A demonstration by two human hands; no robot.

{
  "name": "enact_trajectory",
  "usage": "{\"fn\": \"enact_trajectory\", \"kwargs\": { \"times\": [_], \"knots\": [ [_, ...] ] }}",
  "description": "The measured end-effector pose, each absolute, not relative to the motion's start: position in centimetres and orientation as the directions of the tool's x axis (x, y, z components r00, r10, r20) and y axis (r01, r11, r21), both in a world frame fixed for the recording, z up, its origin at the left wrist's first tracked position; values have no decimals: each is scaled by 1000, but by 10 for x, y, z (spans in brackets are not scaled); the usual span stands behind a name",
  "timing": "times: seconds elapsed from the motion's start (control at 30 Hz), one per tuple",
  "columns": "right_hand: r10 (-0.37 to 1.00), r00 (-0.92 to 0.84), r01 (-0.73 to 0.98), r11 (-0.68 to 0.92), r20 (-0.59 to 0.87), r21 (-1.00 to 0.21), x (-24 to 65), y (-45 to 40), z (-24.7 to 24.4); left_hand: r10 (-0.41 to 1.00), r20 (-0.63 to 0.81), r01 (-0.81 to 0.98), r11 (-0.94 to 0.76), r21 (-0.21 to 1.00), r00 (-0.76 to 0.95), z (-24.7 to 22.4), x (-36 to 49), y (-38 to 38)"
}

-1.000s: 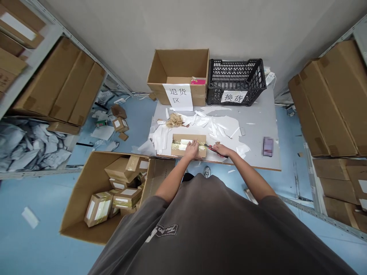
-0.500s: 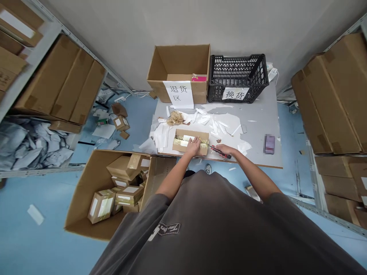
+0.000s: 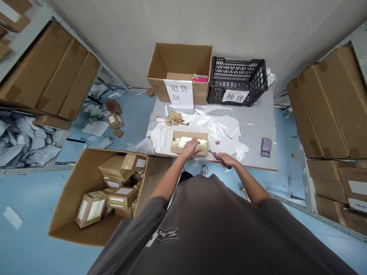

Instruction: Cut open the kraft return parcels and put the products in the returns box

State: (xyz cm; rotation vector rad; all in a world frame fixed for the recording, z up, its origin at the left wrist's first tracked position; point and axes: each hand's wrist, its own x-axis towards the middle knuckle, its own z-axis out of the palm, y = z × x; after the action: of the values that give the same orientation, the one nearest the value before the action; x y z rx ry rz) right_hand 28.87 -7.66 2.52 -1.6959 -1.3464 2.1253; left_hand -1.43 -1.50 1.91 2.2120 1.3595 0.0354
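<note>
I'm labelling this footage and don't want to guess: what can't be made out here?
All in the head view:
- Part of the small box: hidden by the left hand.
- Part of the knife's handle: hidden by the right hand.
- Purple item: blurred by coarse squares.
- Lowest boxes in the floor carton: hidden by boxes above.
- Far-right shelf boxes: cut off by the right edge.

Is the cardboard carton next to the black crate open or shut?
The cardboard carton is open: its top is uncovered, showing the inner walls and a pink item inside.
</note>
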Motion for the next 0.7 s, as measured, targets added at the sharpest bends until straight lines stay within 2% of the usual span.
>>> {"fn": "enact_trajectory", "kwargs": {
  "times": [0.07,0.13,0.33,0.43,0.57,0.7],
  "knots": [
    [613,-323,400,-603,-721,-691,298,-80,29,870,-211,825,-307,474,445,19,-18,-6],
    [666,-277,377,-588,-693,-716,301,-80,34,893,-225,858,-263,440,389,20,-19,7],
    [766,-207,364,-518,-609,-774,288,-75,44,814,-459,927,-248,281,357,13,-15,50],
    [767,-199,372,-517,-610,-771,279,-78,47,819,-494,954,-204,221,290,6,-11,57],
    [782,-148,421,-503,-605,-754,269,-79,48,853,-400,934,-244,261,335,0,-14,48],
    [827,-113,615,-377,-550,-693,261,-71,49,882,-236,894,-333,301,408,-10,-20,30]
  ]
}}
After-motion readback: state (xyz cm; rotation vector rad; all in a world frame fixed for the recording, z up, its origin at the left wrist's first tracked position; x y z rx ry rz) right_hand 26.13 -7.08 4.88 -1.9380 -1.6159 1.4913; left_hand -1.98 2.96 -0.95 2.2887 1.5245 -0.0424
